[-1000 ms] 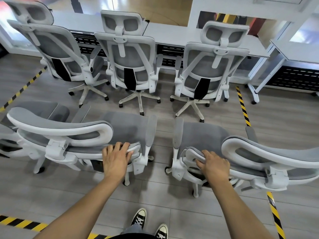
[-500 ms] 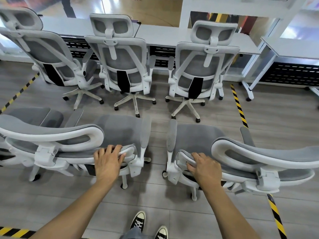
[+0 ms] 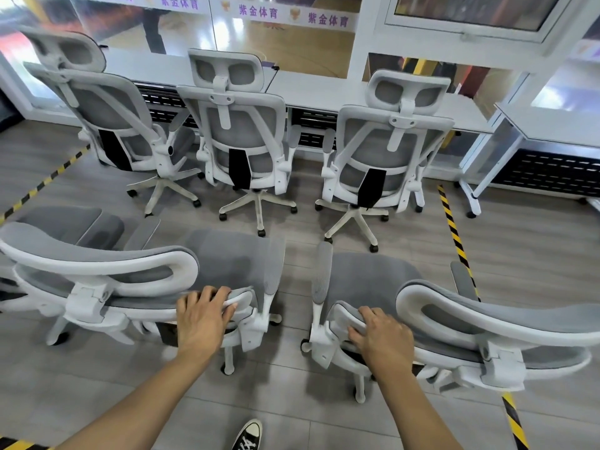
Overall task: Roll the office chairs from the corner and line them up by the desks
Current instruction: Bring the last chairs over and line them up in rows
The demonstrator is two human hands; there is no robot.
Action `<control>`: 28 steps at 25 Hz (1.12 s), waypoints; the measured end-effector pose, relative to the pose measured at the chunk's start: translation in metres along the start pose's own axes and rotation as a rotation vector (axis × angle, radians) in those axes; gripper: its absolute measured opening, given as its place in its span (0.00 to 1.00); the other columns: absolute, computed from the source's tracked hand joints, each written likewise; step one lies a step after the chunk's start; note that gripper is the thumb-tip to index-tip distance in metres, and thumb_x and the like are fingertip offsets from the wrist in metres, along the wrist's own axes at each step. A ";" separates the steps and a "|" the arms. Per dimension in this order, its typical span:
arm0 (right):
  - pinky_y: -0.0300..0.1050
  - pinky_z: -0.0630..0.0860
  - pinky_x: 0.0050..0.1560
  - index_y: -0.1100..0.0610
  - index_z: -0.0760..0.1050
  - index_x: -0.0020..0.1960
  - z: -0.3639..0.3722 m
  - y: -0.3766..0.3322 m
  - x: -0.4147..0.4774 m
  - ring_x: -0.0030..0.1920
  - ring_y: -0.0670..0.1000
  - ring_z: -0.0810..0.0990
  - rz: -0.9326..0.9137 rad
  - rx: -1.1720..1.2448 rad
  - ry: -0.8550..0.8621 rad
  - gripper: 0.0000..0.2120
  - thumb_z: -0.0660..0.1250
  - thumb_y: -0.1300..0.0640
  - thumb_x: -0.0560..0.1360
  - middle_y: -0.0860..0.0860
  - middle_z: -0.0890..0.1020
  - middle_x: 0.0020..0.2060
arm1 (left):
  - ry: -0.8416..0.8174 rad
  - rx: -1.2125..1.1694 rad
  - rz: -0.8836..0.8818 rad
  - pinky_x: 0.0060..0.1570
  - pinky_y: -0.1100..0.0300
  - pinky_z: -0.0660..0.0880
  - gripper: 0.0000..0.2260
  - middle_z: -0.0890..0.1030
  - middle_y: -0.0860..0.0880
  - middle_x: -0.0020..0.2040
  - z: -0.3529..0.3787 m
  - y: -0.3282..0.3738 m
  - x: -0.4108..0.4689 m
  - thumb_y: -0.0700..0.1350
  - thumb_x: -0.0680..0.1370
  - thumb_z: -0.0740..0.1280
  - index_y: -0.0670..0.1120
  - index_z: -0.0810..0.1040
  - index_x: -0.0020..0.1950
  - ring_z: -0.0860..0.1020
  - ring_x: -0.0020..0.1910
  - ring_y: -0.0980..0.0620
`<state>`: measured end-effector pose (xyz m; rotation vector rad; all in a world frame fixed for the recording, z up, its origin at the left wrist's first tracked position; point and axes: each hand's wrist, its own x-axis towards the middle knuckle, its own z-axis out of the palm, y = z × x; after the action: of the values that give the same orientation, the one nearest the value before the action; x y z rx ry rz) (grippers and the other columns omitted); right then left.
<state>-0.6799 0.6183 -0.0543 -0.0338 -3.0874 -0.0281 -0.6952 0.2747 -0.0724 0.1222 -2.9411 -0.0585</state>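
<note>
Chairs, window lettering "紫金体育"

Views: one only, the head camera, so nothing is being shared with a second view.
Position: it is sitting at head height, looking forward and steeply down along both forearms.
Facing: it is pointing toward the white desks and the glass partition behind them.
Nearness: the left hand and right hand are filling the lower middle; a sneaker is showing at the bottom edge.
Reach: three parked chairs, such as the middle chair, are lying farther off.
Lens: the wide angle is bending the frame's edges.
</note>
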 end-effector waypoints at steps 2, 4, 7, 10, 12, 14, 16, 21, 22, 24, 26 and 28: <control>0.45 0.69 0.32 0.48 0.78 0.45 -0.001 -0.001 0.000 0.35 0.53 0.81 0.011 0.018 -0.005 0.13 0.73 0.40 0.68 0.47 0.81 0.36 | 0.000 -0.012 0.005 0.46 0.48 0.66 0.12 0.79 0.48 0.44 0.000 0.000 -0.003 0.50 0.72 0.76 0.51 0.80 0.53 0.75 0.41 0.41; 0.47 0.74 0.37 0.46 0.78 0.52 -0.001 0.001 -0.001 0.40 0.53 0.83 0.027 0.044 -0.003 0.15 0.72 0.40 0.70 0.47 0.82 0.42 | 0.028 -0.053 0.041 0.48 0.47 0.68 0.12 0.79 0.48 0.47 -0.003 0.000 -0.005 0.49 0.74 0.74 0.50 0.80 0.56 0.76 0.44 0.41; 0.50 0.77 0.45 0.45 0.76 0.61 -0.004 0.003 -0.002 0.46 0.53 0.83 0.006 0.100 0.013 0.19 0.69 0.40 0.72 0.47 0.83 0.48 | 0.052 -0.084 0.085 0.56 0.48 0.68 0.16 0.79 0.50 0.55 -0.012 -0.006 -0.014 0.51 0.76 0.63 0.50 0.77 0.62 0.77 0.52 0.43; 0.52 0.74 0.52 0.47 0.75 0.60 -0.015 -0.004 0.001 0.51 0.55 0.80 0.014 0.204 -0.044 0.14 0.66 0.44 0.77 0.49 0.82 0.52 | 0.010 -0.092 0.112 0.61 0.49 0.67 0.19 0.78 0.50 0.60 -0.031 -0.015 -0.030 0.52 0.74 0.59 0.51 0.77 0.63 0.76 0.56 0.45; 0.54 0.73 0.52 0.51 0.76 0.60 -0.028 -0.024 0.003 0.51 0.58 0.79 -0.012 0.296 -0.013 0.13 0.66 0.49 0.77 0.52 0.82 0.53 | -0.007 -0.116 0.106 0.59 0.50 0.67 0.18 0.78 0.50 0.60 -0.048 -0.023 -0.038 0.52 0.74 0.58 0.51 0.78 0.60 0.77 0.56 0.45; 0.55 0.74 0.50 0.55 0.77 0.60 -0.042 -0.059 0.003 0.49 0.59 0.79 -0.099 0.346 0.090 0.13 0.69 0.53 0.76 0.54 0.82 0.52 | 0.009 -0.144 0.088 0.56 0.50 0.68 0.17 0.79 0.51 0.56 -0.069 -0.034 -0.044 0.52 0.75 0.57 0.51 0.79 0.58 0.77 0.54 0.45; 0.55 0.76 0.49 0.55 0.78 0.59 -0.061 -0.102 -0.003 0.48 0.58 0.80 -0.193 0.412 0.198 0.13 0.71 0.55 0.76 0.53 0.82 0.51 | 0.062 -0.175 0.086 0.54 0.51 0.68 0.15 0.79 0.51 0.54 -0.092 -0.046 -0.052 0.51 0.75 0.59 0.52 0.80 0.57 0.77 0.52 0.46; 0.50 0.74 0.53 0.53 0.77 0.59 -0.101 -0.229 -0.037 0.51 0.53 0.78 -0.421 0.515 0.307 0.12 0.69 0.55 0.76 0.49 0.81 0.52 | 0.209 -0.230 0.111 0.58 0.51 0.69 0.10 0.78 0.53 0.56 -0.143 -0.117 -0.084 0.49 0.78 0.63 0.52 0.78 0.58 0.75 0.56 0.49; 0.49 0.74 0.54 0.53 0.77 0.60 -0.106 -0.255 -0.046 0.52 0.52 0.78 -0.463 0.517 0.315 0.12 0.69 0.55 0.76 0.48 0.81 0.53 | 0.232 -0.228 0.111 0.59 0.52 0.69 0.10 0.78 0.53 0.57 -0.149 -0.137 -0.092 0.48 0.77 0.64 0.52 0.78 0.58 0.75 0.57 0.49; 0.49 0.74 0.56 0.53 0.77 0.60 -0.115 -0.313 -0.063 0.53 0.53 0.78 -0.531 0.531 0.325 0.13 0.67 0.54 0.77 0.49 0.80 0.54 | 0.262 -0.215 0.098 0.60 0.55 0.66 0.10 0.78 0.53 0.57 -0.163 -0.186 -0.108 0.47 0.76 0.66 0.51 0.79 0.58 0.75 0.59 0.49; 0.51 0.74 0.59 0.53 0.77 0.61 -0.121 -0.368 -0.077 0.55 0.54 0.78 -0.573 0.560 0.334 0.13 0.68 0.54 0.76 0.49 0.80 0.56 | 0.279 -0.198 0.073 0.59 0.56 0.66 0.10 0.79 0.53 0.58 -0.175 -0.235 -0.120 0.47 0.77 0.65 0.51 0.79 0.57 0.75 0.59 0.49; 0.52 0.74 0.60 0.54 0.77 0.61 -0.123 -0.424 -0.088 0.57 0.55 0.77 -0.603 0.588 0.362 0.14 0.69 0.55 0.76 0.51 0.80 0.58 | 0.285 -0.189 0.042 0.59 0.54 0.67 0.10 0.79 0.53 0.58 -0.184 -0.285 -0.131 0.49 0.77 0.63 0.51 0.80 0.56 0.75 0.59 0.49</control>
<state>-0.5949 0.1898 0.0565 0.8124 -2.5096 0.7438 -0.5087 -0.0038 0.0687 0.0367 -2.6365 -0.2867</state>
